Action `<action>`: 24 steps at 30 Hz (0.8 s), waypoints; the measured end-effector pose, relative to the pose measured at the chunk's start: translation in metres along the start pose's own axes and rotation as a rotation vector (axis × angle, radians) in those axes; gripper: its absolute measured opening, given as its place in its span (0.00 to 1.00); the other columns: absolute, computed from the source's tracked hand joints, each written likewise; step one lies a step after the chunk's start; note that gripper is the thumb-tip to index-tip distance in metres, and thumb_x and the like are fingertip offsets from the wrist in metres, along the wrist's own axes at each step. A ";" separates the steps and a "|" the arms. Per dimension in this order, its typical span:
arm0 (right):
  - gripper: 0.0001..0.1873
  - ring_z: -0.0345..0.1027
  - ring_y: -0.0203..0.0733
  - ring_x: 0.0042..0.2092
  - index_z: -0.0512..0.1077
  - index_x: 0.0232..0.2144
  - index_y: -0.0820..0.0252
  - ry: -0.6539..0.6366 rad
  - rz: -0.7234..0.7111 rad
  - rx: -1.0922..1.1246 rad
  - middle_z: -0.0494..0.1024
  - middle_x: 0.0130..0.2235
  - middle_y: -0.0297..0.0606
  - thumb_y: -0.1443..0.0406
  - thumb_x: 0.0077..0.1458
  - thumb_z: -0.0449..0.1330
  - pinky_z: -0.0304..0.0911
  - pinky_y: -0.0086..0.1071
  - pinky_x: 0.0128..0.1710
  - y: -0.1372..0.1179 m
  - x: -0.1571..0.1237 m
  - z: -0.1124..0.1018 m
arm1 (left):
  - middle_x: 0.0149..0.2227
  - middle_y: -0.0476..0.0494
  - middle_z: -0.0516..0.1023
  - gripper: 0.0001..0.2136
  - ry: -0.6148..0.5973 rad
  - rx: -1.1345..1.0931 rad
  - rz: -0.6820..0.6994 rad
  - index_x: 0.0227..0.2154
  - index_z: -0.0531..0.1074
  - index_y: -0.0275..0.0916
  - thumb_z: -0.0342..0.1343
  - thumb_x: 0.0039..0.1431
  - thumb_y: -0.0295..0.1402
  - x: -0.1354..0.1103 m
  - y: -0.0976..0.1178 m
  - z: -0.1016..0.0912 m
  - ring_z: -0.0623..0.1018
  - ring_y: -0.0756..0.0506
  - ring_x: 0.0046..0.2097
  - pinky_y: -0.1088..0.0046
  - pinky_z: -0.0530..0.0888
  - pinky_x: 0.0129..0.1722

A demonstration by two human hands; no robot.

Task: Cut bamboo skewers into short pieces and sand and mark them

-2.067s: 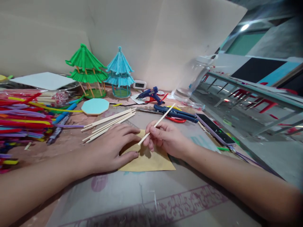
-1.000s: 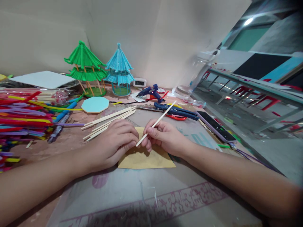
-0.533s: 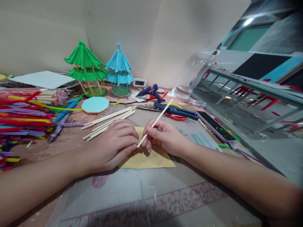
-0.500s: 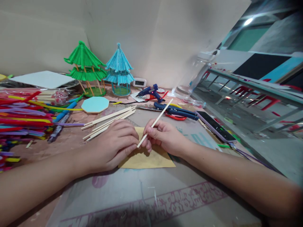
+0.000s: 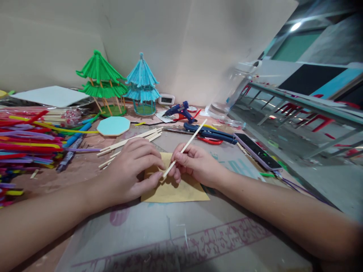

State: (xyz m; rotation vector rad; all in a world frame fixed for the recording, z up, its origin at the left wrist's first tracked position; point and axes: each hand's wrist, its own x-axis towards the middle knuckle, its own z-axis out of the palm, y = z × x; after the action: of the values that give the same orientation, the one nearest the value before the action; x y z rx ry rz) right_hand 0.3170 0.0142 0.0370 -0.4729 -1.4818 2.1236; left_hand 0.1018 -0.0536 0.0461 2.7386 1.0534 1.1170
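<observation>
Where the pinkish-brown desk [image 5: 82, 162] reaches its far edge, a smooth pale panel [image 5: 170, 41] stands upright; beyond the right edge, grey floor [image 5: 289, 158], a long grey table [image 5: 300, 98], red stools [image 5: 319, 124]. Translucent grey sheet [image 5: 136, 234], purple-patterned band along it, spreads toward the near edge. Mid-desk: matte tan paper-like sheet [image 5: 181, 194]. Above it, right hand [image 5: 193, 162] pinches a slim, straight, pale wooden stick [image 5: 188, 143], tilted, lower end beside the left hand [image 5: 136, 172]. Left thumb and fingers parted; contact with stick cannot be told. Similar loose wooden sticks [image 5: 117, 146] lie just beyond. Toward the far edge, left of middle: fuzzy two-tiered green pavilion [image 5: 102, 73], light-blue counterpart [image 5: 141, 79]; before them, flat pale-turquoise octagon [image 5: 113, 125]. Left edge: multicoloured fuzzy stems [image 5: 31, 139], heaped.
</observation>
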 end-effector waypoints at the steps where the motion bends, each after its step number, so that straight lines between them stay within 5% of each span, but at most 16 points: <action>1: 0.17 0.77 0.35 0.26 0.68 0.32 0.62 0.004 0.000 0.001 0.83 0.28 0.39 0.57 0.57 0.68 0.75 0.27 0.27 0.000 0.000 0.000 | 0.37 0.47 0.77 0.03 0.008 0.009 0.012 0.37 0.74 0.41 0.56 0.63 0.28 0.000 0.000 -0.001 0.74 0.44 0.45 0.60 0.67 0.53; 10: 0.19 0.77 0.36 0.26 0.68 0.32 0.61 0.026 0.009 -0.013 0.83 0.27 0.38 0.55 0.54 0.71 0.75 0.28 0.26 0.000 0.000 0.002 | 0.36 0.48 0.77 0.03 -0.014 0.094 0.093 0.36 0.70 0.43 0.55 0.63 0.28 -0.002 -0.004 0.004 0.74 0.45 0.42 0.59 0.67 0.53; 24: 0.19 0.76 0.36 0.26 0.68 0.32 0.61 0.053 -0.011 -0.060 0.83 0.28 0.38 0.54 0.54 0.70 0.75 0.30 0.28 0.001 -0.002 0.003 | 0.35 0.50 0.76 0.03 -0.043 0.053 0.013 0.34 0.72 0.41 0.55 0.61 0.27 0.000 0.004 -0.002 0.75 0.46 0.42 0.55 0.59 0.60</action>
State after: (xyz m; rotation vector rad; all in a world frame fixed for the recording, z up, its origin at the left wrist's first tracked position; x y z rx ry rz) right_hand 0.3164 0.0103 0.0372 -0.5385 -1.5184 2.0470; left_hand 0.1026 -0.0576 0.0485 2.8005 1.0778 1.0414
